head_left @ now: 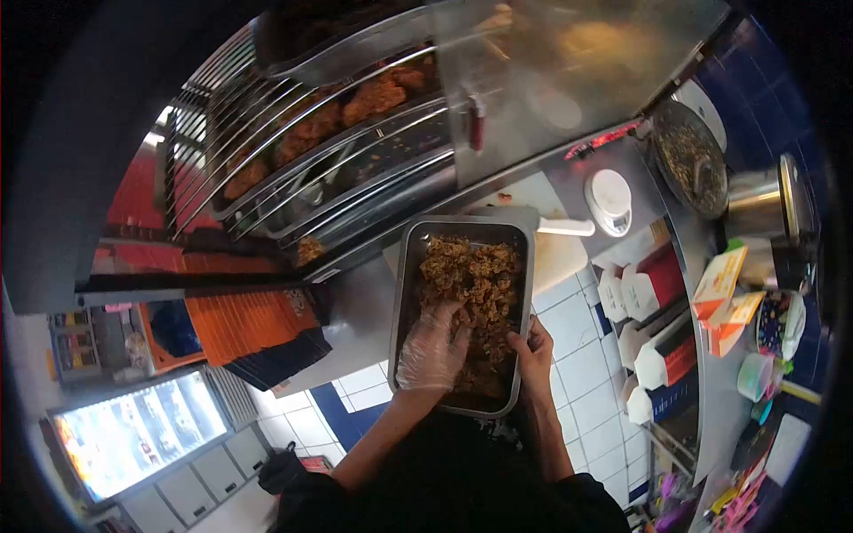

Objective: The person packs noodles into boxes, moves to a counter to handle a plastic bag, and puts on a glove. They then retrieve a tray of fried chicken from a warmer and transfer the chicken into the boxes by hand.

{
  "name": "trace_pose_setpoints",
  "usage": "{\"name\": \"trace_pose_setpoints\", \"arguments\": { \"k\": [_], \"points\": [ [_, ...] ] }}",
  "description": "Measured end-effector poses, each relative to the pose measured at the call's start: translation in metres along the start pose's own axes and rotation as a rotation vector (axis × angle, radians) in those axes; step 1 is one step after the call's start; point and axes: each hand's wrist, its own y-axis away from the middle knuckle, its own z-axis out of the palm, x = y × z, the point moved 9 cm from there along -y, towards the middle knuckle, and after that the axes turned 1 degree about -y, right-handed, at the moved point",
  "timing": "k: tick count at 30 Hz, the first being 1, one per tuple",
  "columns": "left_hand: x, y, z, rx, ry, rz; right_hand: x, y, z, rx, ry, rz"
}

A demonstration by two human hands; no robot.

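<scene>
A deep metal tray (401, 306) holds brown, crumbly fried pieces (475, 275) along most of its length. My left hand (433, 349), in a clear plastic glove, reaches into the tray over its left side, fingers partly spread against the food; its fingertips are partly hidden among the pieces. Bare, my right hand (533, 354) grips the tray's right rim, thumb on top and the other fingers outside. Behind the tray's upper right corner lies a white cutting board (558, 259) with a white handle (566, 227) across it.
Wire racks with fried pieces (382, 96) stand at the upper left. To the right are a white scale (609, 197), a dark pan (689, 160), a metal pot (771, 200) and paper boxes (653, 284) on a shelf. Orange cartons (240, 327) and a lit display (142, 426) are at left.
</scene>
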Motion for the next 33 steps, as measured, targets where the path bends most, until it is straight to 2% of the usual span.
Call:
{"name": "trace_pose_setpoints", "arguments": {
  "k": [5, 7, 9, 10, 12, 13, 15, 16, 20, 22, 23, 25, 26, 28, 29, 31, 32, 33],
  "points": [
    [-0.002, 0.002, 0.0, -0.052, 0.1, 0.02, -0.009, 0.009, -0.01, 0.033, -0.04, -0.024],
    [-0.001, 0.006, -0.002, -0.047, 0.131, 0.036, -0.031, 0.016, -0.003, 0.077, -0.046, -0.024],
    [-0.012, 0.008, -0.003, -0.047, 0.27, -0.113, -0.042, 0.02, 0.001, 0.078, -0.094, -0.029],
    [-0.01, 0.008, -0.006, -0.05, 0.27, -0.113, -0.045, 0.022, 0.002, 0.076, -0.143, -0.032],
    [0.0, 0.005, -0.032, 0.096, 0.413, -0.006, -0.048, 0.023, 0.001, 0.068, -0.143, -0.042],
    [0.002, 0.003, -0.041, 0.093, 0.413, -0.008, -0.052, 0.024, 0.003, 0.056, -0.141, -0.052],
    [0.015, 0.001, -0.067, 0.149, 0.192, 0.123, -0.062, 0.025, 0.007, 0.073, -0.147, -0.056],
    [0.008, 0.001, -0.072, 0.183, 0.312, 0.132, -0.067, 0.026, 0.008, 0.066, -0.133, -0.052],
    [0.016, -0.004, -0.09, 0.2, 0.405, 0.135, -0.075, 0.025, 0.014, 0.037, -0.12, -0.048],
    [0.025, -0.014, -0.08, 0.032, 0.531, -0.053, -0.077, 0.026, 0.018, 0.024, -0.135, -0.046],
    [0.031, -0.017, -0.08, 0.04, 0.527, -0.058, -0.079, 0.026, 0.02, 0.011, -0.155, -0.033],
    [0.047, -0.023, -0.087, 0.103, 0.627, 0.06, -0.079, 0.026, 0.024, -0.01, -0.18, -0.019],
    [0.042, -0.022, -0.093, 0.107, 0.62, 0.061, -0.078, 0.026, 0.025, -0.007, -0.167, -0.021],
    [0.033, -0.017, -0.104, 0.083, 0.318, 0.115, -0.074, 0.03, 0.023, -0.041, -0.133, -0.022],
    [0.031, -0.013, -0.107, 0.081, 0.317, 0.118, -0.074, 0.031, 0.024, -0.039, -0.135, -0.024],
    [0.021, -0.002, -0.09, -0.116, 0.184, 0.009, -0.073, 0.035, 0.022, 0.001, -0.116, -0.001],
    [0.015, 0.004, -0.081, -0.15, 0.067, -0.077, -0.072, 0.035, 0.02, 0.002, -0.114, -0.001],
    [0.015, 0.009, -0.076, -0.149, 0.067, -0.077, -0.07, 0.035, 0.02, -0.009, -0.113, -0.007]
  ]
}}
